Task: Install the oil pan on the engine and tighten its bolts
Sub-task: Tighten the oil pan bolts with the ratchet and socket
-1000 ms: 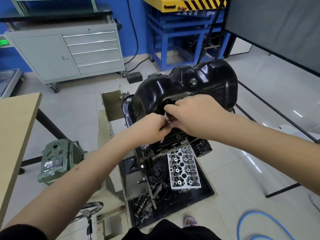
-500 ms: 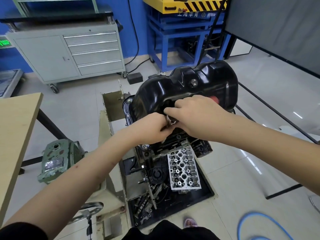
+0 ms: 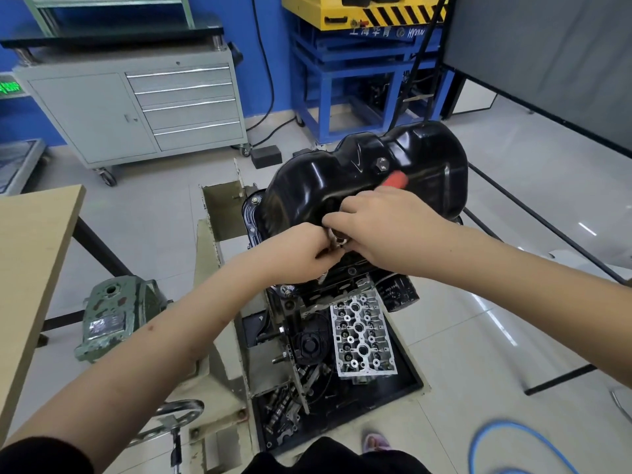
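A glossy black oil pan (image 3: 403,165) sits on top of the inverted engine (image 3: 342,285) on its stand. Both hands meet at the pan's near flange. My right hand (image 3: 386,230) grips a ratchet whose red handle (image 3: 395,179) sticks out behind the fingers. A silver socket (image 3: 339,238) shows between the two hands. My left hand (image 3: 304,251) has its fingers curled around the socket stem just below it. The bolt under the socket is hidden. Another flange bolt (image 3: 254,200) shows at the pan's far left corner.
A cylinder head (image 3: 362,336) and loose parts lie in the black tray (image 3: 407,378) below the engine. A green gearbox (image 3: 113,319) and handwheel (image 3: 178,410) sit left of the stand. A wooden table (image 3: 30,261) is at left, a grey drawer cabinet (image 3: 136,107) behind, a blue hose (image 3: 506,436) on the floor.
My right hand has swung the ratchet, so the red handle now shows beyond the fingers over the pan. The left hand stays at the socket.
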`<state>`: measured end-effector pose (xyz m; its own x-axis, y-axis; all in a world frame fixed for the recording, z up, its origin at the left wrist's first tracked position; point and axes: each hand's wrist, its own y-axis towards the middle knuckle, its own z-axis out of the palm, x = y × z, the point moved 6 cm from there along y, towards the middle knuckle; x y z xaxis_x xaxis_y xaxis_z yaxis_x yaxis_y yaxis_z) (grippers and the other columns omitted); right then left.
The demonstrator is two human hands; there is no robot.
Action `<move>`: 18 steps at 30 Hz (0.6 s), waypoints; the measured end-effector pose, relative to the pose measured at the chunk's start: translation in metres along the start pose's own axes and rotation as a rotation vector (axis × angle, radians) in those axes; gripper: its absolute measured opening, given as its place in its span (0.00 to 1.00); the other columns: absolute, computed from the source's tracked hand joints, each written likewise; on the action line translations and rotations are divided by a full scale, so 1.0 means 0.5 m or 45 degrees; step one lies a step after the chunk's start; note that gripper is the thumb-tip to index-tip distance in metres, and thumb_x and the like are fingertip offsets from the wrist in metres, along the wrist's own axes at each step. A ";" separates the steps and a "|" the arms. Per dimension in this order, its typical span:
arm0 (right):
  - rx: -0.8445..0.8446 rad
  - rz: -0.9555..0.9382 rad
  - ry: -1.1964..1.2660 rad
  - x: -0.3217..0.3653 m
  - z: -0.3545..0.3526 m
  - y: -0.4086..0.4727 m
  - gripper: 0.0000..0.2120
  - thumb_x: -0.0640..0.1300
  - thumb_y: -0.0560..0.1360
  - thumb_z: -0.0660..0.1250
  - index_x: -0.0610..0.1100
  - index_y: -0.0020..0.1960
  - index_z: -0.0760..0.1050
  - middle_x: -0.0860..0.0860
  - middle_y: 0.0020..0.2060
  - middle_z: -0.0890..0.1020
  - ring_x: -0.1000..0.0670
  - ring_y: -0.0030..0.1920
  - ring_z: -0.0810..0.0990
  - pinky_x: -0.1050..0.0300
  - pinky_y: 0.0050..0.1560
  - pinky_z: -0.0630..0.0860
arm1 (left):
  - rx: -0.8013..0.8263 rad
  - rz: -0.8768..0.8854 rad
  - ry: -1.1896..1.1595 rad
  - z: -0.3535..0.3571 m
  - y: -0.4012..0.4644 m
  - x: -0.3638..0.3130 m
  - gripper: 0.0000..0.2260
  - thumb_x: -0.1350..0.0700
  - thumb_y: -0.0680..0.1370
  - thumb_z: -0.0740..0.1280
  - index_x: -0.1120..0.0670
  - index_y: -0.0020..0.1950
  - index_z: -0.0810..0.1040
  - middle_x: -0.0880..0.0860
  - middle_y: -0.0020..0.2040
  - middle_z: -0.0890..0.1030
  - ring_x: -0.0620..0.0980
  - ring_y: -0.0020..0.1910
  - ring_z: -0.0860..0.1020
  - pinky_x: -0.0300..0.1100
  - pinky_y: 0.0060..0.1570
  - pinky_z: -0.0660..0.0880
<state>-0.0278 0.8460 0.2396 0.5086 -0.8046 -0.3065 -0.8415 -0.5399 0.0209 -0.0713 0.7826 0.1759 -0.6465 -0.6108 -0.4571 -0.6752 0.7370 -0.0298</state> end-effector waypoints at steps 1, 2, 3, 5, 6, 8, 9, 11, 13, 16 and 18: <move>-0.022 0.017 -0.022 0.000 -0.003 0.001 0.13 0.49 0.78 0.58 0.46 0.60 0.68 0.51 0.49 0.76 0.47 0.53 0.76 0.57 0.46 0.67 | 0.000 -0.006 -0.010 -0.001 -0.001 0.000 0.18 0.54 0.80 0.57 0.54 0.30 0.64 0.50 0.26 0.67 0.47 0.26 0.65 0.38 0.29 0.61; -0.028 0.061 -0.035 -0.002 -0.007 -0.001 0.13 0.54 0.78 0.57 0.45 0.55 0.69 0.51 0.42 0.75 0.47 0.46 0.77 0.58 0.39 0.64 | -0.010 -0.012 -0.022 -0.002 -0.004 -0.001 0.17 0.55 0.80 0.57 0.51 0.30 0.63 0.48 0.26 0.67 0.45 0.26 0.65 0.35 0.28 0.64; -0.011 0.115 -0.030 -0.003 -0.011 -0.001 0.16 0.58 0.77 0.56 0.44 0.49 0.67 0.51 0.35 0.71 0.48 0.38 0.74 0.59 0.33 0.60 | -0.023 -0.019 -0.036 -0.004 -0.005 -0.001 0.17 0.56 0.79 0.58 0.48 0.30 0.62 0.46 0.26 0.67 0.43 0.25 0.65 0.32 0.28 0.65; 0.023 0.169 -0.031 0.001 -0.012 -0.003 0.19 0.61 0.76 0.55 0.46 0.43 0.61 0.52 0.29 0.63 0.51 0.29 0.64 0.59 0.27 0.54 | -0.036 -0.035 -0.037 -0.003 -0.007 -0.001 0.17 0.59 0.77 0.59 0.47 0.29 0.61 0.46 0.26 0.66 0.42 0.25 0.65 0.30 0.28 0.66; 0.000 0.145 -0.025 0.006 -0.010 -0.004 0.17 0.60 0.77 0.55 0.45 0.43 0.61 0.52 0.30 0.65 0.50 0.30 0.65 0.60 0.27 0.55 | -0.041 -0.044 -0.022 -0.001 -0.006 -0.001 0.17 0.60 0.77 0.58 0.49 0.29 0.62 0.47 0.26 0.66 0.43 0.25 0.64 0.32 0.27 0.65; -0.063 0.054 -0.031 0.009 -0.004 -0.004 0.11 0.52 0.79 0.56 0.45 0.53 0.66 0.51 0.40 0.72 0.48 0.41 0.74 0.58 0.35 0.63 | -0.057 -0.048 -0.022 0.002 -0.003 -0.001 0.18 0.58 0.79 0.58 0.55 0.29 0.63 0.50 0.25 0.66 0.46 0.24 0.63 0.34 0.26 0.62; -0.072 0.007 -0.032 0.008 -0.001 -0.005 0.10 0.48 0.79 0.57 0.47 0.59 0.66 0.51 0.45 0.74 0.48 0.47 0.75 0.57 0.41 0.65 | -0.055 -0.047 -0.028 0.004 -0.001 0.000 0.18 0.57 0.80 0.57 0.56 0.29 0.64 0.51 0.24 0.66 0.46 0.24 0.64 0.35 0.27 0.62; -0.023 -0.074 -0.053 0.004 0.001 -0.005 0.14 0.44 0.78 0.58 0.49 0.63 0.66 0.51 0.51 0.74 0.48 0.53 0.74 0.58 0.50 0.65 | -0.034 -0.032 -0.038 0.007 -0.001 0.001 0.19 0.55 0.80 0.57 0.55 0.29 0.64 0.49 0.24 0.66 0.45 0.24 0.64 0.33 0.26 0.63; -0.014 -0.075 -0.056 0.001 -0.003 -0.005 0.12 0.49 0.78 0.58 0.48 0.60 0.68 0.51 0.48 0.76 0.48 0.50 0.76 0.57 0.48 0.66 | 0.002 -0.027 -0.046 0.008 -0.001 -0.001 0.17 0.55 0.80 0.57 0.53 0.30 0.64 0.48 0.25 0.67 0.44 0.24 0.65 0.32 0.26 0.63; 0.064 0.097 0.025 -0.006 -0.008 -0.009 0.18 0.62 0.75 0.56 0.47 0.40 0.65 0.53 0.31 0.70 0.53 0.30 0.68 0.60 0.29 0.59 | 0.011 -0.050 -0.051 0.007 0.000 -0.004 0.17 0.59 0.77 0.58 0.47 0.30 0.61 0.46 0.26 0.67 0.42 0.24 0.65 0.31 0.25 0.63; 0.086 0.196 0.094 -0.005 -0.008 -0.013 0.22 0.63 0.74 0.56 0.46 0.36 0.59 0.53 0.29 0.63 0.54 0.27 0.61 0.60 0.26 0.53 | 0.027 -0.085 -0.022 0.008 0.001 -0.003 0.17 0.62 0.75 0.58 0.48 0.29 0.61 0.48 0.26 0.66 0.43 0.25 0.64 0.33 0.25 0.60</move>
<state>-0.0228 0.8506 0.2440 0.3830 -0.8936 -0.2339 -0.9194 -0.3933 -0.0028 -0.0692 0.7852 0.1728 -0.5938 -0.6538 -0.4690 -0.7089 0.7008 -0.0795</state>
